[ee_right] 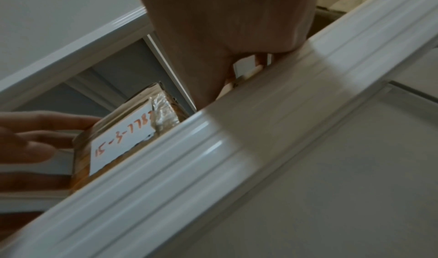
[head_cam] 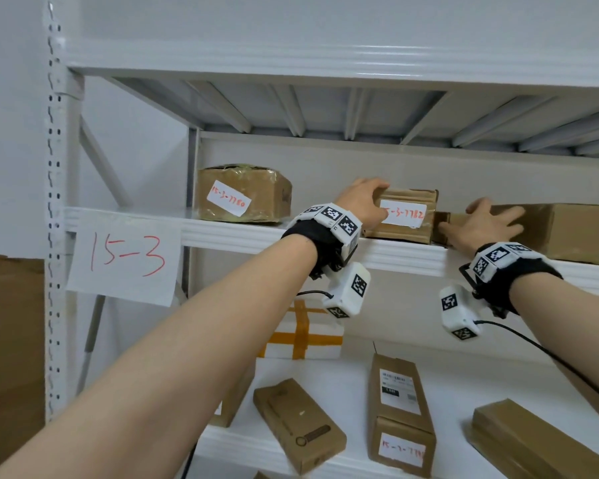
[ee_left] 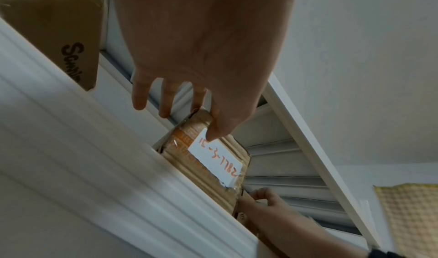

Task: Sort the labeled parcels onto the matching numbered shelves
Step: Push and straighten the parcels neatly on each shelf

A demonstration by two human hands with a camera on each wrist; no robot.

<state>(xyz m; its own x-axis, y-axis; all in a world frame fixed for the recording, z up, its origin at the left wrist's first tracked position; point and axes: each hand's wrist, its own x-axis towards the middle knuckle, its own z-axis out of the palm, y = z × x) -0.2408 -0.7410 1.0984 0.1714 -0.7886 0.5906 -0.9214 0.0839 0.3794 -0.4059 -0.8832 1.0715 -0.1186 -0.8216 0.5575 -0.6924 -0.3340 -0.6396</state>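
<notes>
Parcel (head_cam: 403,216): brown cardboard box, creased, wrapped w/ glossy clear tape; white paper label handwritten in red "15-3-7782". It sits on the white metal shelf (head_cam: 242,233) marked by a paper sign (head_cam: 123,262) reading "15-3", near the front lip, label facing out.

Left hand (head_cam: 362,203): arm reaches up and fwd; fingers curl over the parcel's top left corner, thumb presses the front face at the label's edge. Left wrist view shows the thumb tip on the label corner, two fingers extended past the box edge.

Right hand (head_cam: 484,224): fingers spread and fairly straight, palm down, lying on a low flat brown box (head_cam: 445,224) just right of the parcel and reaching toward a larger cardboard box (head_cam: 567,231) beyond; no grip visible. Right wrist view mostly blocked by the shelf's ribbed front rail.

Both wrists carry black straps w/ white blocks bearing black-and-white square markers.

Same shelf, well left of the parcel: a taped, rumpled box (head_cam: 242,195) labelled "15-3-7780". Shelf below holds several slim cardboard boxes lying flat, plus a white foam box (head_cam: 305,335) crossed w/ orange tape. Upright post at left is white, perforated steel.
</notes>
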